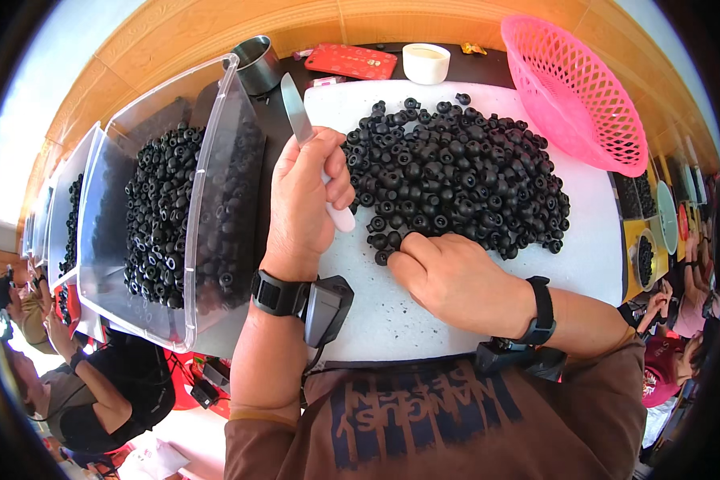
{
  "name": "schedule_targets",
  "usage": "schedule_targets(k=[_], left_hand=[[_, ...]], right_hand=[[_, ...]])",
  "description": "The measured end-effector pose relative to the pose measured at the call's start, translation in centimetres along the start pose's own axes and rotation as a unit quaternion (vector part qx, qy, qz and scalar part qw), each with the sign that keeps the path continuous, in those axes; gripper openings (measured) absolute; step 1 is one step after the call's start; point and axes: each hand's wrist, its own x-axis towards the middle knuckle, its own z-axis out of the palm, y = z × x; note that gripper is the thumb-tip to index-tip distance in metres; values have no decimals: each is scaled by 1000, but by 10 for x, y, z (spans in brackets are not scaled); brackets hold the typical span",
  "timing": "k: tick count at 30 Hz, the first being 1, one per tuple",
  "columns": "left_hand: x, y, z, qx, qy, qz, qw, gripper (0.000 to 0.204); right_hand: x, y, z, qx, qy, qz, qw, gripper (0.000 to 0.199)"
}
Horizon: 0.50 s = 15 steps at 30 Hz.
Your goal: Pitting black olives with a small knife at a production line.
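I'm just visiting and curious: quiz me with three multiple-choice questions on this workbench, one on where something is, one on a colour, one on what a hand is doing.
1. Where is the basket?
A. At the far right of the white board
B. Inside the clear bin
C. Under the left hand

2. What colour is the basket?
A. Green
B. Pink
C. White

3. What is the left hand doing?
A. Lying flat and empty
B. Lifting the cup
C. Gripping a knife, blade pointing away

Answers:
1 A: the basket sits tilted at the far right corner of the white board, beside the pile of black parts.
2 B: its mesh is plainly pink.
3 C: the left hand is closed on the knife, while the right hand touches the pile's near edge.
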Motion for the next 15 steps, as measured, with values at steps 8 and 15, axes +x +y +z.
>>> schedule_targets(k=[8,15], left_hand=[[0,-1,0,-7,6,-10,1000,9],[-1,0,3,-3,10,-16,1000,10]], right_hand=[[-10,2,-10,36,-72,3,997,6],[-10,4,-13,102,-83,18,991,9]])
